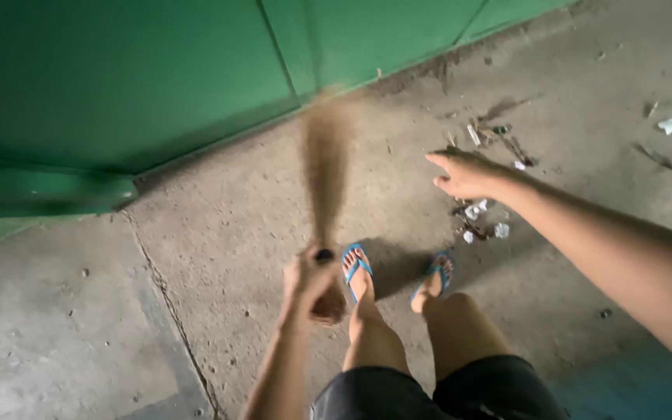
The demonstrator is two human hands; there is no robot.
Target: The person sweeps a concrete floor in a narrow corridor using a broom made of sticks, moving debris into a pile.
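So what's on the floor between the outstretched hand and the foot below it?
In the head view, a small pile of litter, white scraps and dark bits, lies on the concrete floor between the right hand and the right foot in its blue sandal.

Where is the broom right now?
In the head view, the broom is left of centre, gripped at its handle end by the left hand. Its blurred bristles reach up toward the green wall, just left of the blue flip-flops.
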